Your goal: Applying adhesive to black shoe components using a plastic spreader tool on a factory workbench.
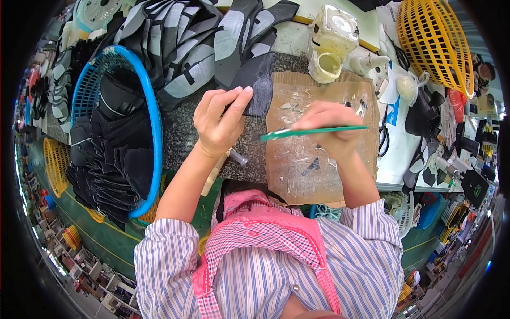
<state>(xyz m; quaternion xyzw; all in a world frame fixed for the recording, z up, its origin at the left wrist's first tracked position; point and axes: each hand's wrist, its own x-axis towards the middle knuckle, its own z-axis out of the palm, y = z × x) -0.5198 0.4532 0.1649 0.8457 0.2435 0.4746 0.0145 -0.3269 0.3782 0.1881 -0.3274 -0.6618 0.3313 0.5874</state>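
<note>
My left hand (220, 119) is closed, its thumb and forefinger tips pressed together at a black sheet piece (260, 87) with a whitish smeared area. The piece lies on the speckled dark stone slab (249, 141), left of a brown cardboard sheet (297, 178). My right hand (332, 127), blurred by motion, grips a slim green stick-like tool (276, 135) above the cardboard. The tool's tip points left toward my left hand; its working end is not clear. Behind my right hand stands a glue-crusted translucent container (340, 29) with a round cup (326, 65) at its front.
A blue basket (156, 143) of black cut pieces stands left. Grey-and-black pieces (175, 48) are heaped at the back. A hammer-like tool (215, 171) lies near my left wrist. Scissors (383, 139) and a nozzled bottle (366, 64) are right, beneath a yellow basket (433, 42).
</note>
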